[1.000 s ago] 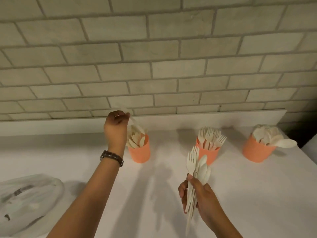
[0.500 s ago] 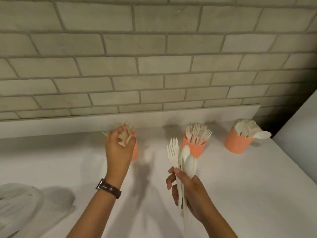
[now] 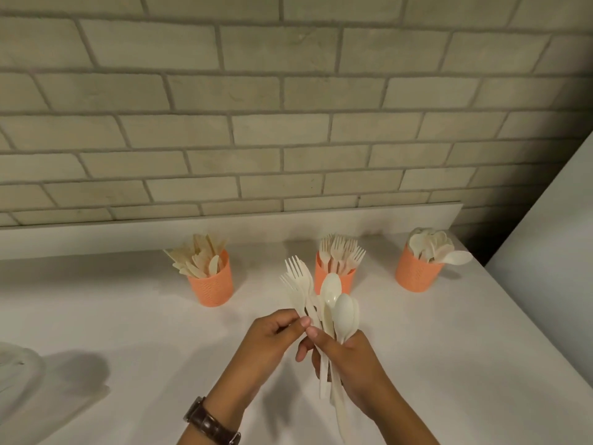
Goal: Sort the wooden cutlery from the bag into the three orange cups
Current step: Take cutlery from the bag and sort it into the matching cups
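Wooden cutlery (image 3: 333, 303), forks and spoons bunched upright, is in the right hand (image 3: 349, 364), whose fingers are curled round the handles above the bench (image 3: 128, 316). A second ago the left hand (image 3: 266, 342) was up at the left cup (image 3: 211, 285), letting a piece go. Now it has come back to the bunch, and its thumb and forefinger (image 3: 288, 316) pinch the handle of a fork (image 3: 296, 284) on the bunch's left side.

The left cup stands full of flat knife-like pieces, the middle cup (image 3: 348, 281) holds forks and the right cup (image 3: 417, 276) holds spoons. All three are in a row near the brick wall (image 3: 256, 123), and the bunch's spoon heads partly cover the middle cup.

The bag (image 3: 19, 367) lies at the bench's left edge, mostly out of view. A dark mark on it may be print, but it is too small to read. A brown watch (image 3: 208, 422) is on the left wrist. A pale panel (image 3: 545, 252) rises at the right.
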A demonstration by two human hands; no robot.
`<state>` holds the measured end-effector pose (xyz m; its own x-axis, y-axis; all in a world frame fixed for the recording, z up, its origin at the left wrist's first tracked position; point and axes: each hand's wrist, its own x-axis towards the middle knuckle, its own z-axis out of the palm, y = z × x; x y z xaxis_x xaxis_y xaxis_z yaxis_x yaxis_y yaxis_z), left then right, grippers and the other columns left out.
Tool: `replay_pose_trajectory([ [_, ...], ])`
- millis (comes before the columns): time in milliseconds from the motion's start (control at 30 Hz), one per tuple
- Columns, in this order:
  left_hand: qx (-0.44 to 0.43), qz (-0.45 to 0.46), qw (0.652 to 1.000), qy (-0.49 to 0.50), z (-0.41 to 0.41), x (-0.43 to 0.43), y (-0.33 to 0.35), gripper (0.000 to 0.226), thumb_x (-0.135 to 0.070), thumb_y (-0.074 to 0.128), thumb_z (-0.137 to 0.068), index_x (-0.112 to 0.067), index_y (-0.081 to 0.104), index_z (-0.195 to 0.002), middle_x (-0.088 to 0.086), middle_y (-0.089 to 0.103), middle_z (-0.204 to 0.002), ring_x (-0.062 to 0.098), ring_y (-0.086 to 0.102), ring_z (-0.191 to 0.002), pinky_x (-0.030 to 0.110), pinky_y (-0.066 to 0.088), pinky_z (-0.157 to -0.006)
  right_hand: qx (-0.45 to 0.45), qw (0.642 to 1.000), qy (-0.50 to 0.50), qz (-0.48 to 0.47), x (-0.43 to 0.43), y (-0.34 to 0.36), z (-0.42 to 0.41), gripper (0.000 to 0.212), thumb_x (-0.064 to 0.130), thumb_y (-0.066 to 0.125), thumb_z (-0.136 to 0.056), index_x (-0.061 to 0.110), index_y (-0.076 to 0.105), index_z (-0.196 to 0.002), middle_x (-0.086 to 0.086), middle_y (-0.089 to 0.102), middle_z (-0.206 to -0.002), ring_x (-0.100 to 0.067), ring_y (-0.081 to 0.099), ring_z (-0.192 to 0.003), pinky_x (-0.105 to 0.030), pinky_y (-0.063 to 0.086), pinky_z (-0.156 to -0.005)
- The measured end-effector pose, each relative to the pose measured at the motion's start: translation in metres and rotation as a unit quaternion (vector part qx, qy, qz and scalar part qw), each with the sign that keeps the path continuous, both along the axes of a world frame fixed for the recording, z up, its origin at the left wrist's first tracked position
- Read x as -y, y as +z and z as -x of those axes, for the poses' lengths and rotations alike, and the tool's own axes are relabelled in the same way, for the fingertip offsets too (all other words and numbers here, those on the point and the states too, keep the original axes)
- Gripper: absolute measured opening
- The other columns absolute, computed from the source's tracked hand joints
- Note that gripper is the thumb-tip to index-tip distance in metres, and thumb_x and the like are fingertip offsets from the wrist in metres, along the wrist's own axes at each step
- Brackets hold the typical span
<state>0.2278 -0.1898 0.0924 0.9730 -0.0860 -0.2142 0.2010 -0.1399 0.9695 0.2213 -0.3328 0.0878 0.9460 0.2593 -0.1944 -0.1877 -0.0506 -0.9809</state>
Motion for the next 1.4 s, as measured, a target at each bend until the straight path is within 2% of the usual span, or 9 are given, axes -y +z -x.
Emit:
replay_pose_trajectory([
  [167, 0.009, 0.037, 0.997, 0.060, -0.003, 0.031, 0.001, 0.021, -0.018, 0.057, -0.089, -0.003, 0.069, -0.080, 0.000, 0.062, -0.066, -0.003, 0.052, -0.053, 0.006, 0.042, -0.057, -0.002, 1.000, 0.002, -0.012, 0.023, 0.001, -0.002, 0.033, 0.033, 0.051, -0.093, 0.014, 0.072, -0.077, 0.004, 0.066, -0.057, -0.015, 0.047, -0.054, -0.021, 0.041, -0.053],
  [400, 0.030, 0.068, 0.986, 0.146, -0.024, 0.063, -0.007, 0.017, -0.019, 0.058, -0.089, -0.011, 0.072, -0.084, -0.015, 0.049, -0.049, 0.011, 0.043, -0.060, 0.025, 0.042, -0.067, -0.023, 0.998, -0.028, -0.054, 0.058, -0.016, -0.013, 0.033, 0.034, 0.049, -0.093, 0.014, 0.075, -0.088, -0.027, 0.071, -0.088, -0.030, 0.048, -0.053, -0.030, 0.045, -0.047],
  [533, 0.082, 0.081, 0.974, 0.197, -0.066, 0.063, -0.004, 0.022, -0.017, 0.061, -0.088, -0.021, 0.069, -0.067, -0.014, 0.061, -0.056, 0.006, 0.052, -0.061, 0.020, 0.044, -0.069, -0.052, 0.995, -0.063, -0.062, 0.083, -0.025, -0.020, 0.028, 0.027, 0.045, -0.097, 0.006, 0.063, -0.106, -0.019, 0.073, -0.085, -0.023, 0.052, -0.048, -0.028, 0.045, -0.042],
  [700, 0.126, 0.043, 0.958, 0.254, -0.124, 0.071, -0.014, 0.009, -0.018, 0.065, -0.086, -0.011, 0.068, -0.080, -0.004, 0.067, -0.075, 0.006, 0.060, -0.070, 0.009, 0.046, -0.065, -0.056, 0.993, -0.095, -0.044, 0.106, -0.025, -0.027, 0.024, 0.024, 0.045, -0.097, 0.007, 0.061, -0.105, -0.014, 0.069, -0.069, -0.020, 0.054, -0.048, -0.028, 0.045, -0.041],
  [833, 0.100, -0.050, 0.961, 0.253, -0.151, 0.080, -0.045, 0.019, -0.018, 0.068, -0.082, -0.014, 0.063, -0.065, 0.000, 0.064, -0.066, 0.017, 0.058, -0.068, 0.026, 0.045, -0.069, -0.048, 0.993, -0.105, -0.024, 0.114, -0.023, -0.030, 0.023, 0.025, 0.046, -0.097, 0.009, 0.062, -0.098, -0.008, 0.061, -0.053, -0.016, 0.056, -0.049, -0.026, 0.047, -0.048],
  [967, 0.058, -0.160, 0.957, 0.236, -0.153, 0.077, -0.069, 0.038, -0.027, 0.082, -0.067, -0.009, 0.072, -0.098, 0.011, 0.064, -0.111, 0.025, 0.059, -0.105, 0.033, 0.045, -0.095, -0.043, 0.992, -0.116, -0.037, 0.118, -0.024, -0.032, 0.019, 0.021, 0.049, -0.096, 0.006, 0.056, -0.087, -0.006, 0.049, -0.048, -0.025, 0.066, -0.057, -0.024, 0.048, -0.064],
  [1100, 0.047, -0.144, 0.957, 0.246, -0.134, 0.069, -0.061, 0.058, -0.024, 0.080, -0.070, -0.005, 0.060, -0.121, 0.010, 0.041, -0.132, 0.025, 0.048, -0.118, 0.034, 0.039, -0.104, -0.056, 0.991, -0.104, -0.065, 0.117, -0.021, -0.033, 0.013, 0.014, 0.057, -0.092, 0.006, 0.052, -0.083, -0.003, 0.041, -0.051, -0.021, 0.048, -0.036, -0.024, 0.040, -0.042],
  [1267, 0.057, -0.125, 0.961, 0.241, -0.086, 0.059, -0.039, 0.045, -0.026, 0.073, -0.078, -0.019, 0.061, -0.120, 0.002, 0.044, -0.127, 0.015, 0.049, -0.094, 0.027, 0.043, -0.083, -0.064, 0.991, -0.086, -0.076, 0.105, -0.020, -0.033, 0.017, 0.018, 0.065, -0.087, 0.010, 0.051, -0.083, 0.002, 0.036, -0.051, -0.010, 0.024, -0.037, -0.017, 0.020, -0.040],
  [1400, 0.065, -0.073, 0.971, 0.219, -0.039, 0.057, -0.018, 0.017, -0.025, 0.069, -0.082, -0.031, 0.069, -0.098, -0.009, 0.054, -0.086, 0.005, 0.047, -0.067, 0.013, 0.038, -0.062, -0.085, 0.985, -0.057, -0.142, 0.092, -0.020, -0.031, 0.029, 0.032, 0.045, -0.098, 0.005, 0.057, -0.100, -0.004, 0.047, -0.062, -0.009, 0.024, -0.035, -0.018, 0.018, -0.041],
])
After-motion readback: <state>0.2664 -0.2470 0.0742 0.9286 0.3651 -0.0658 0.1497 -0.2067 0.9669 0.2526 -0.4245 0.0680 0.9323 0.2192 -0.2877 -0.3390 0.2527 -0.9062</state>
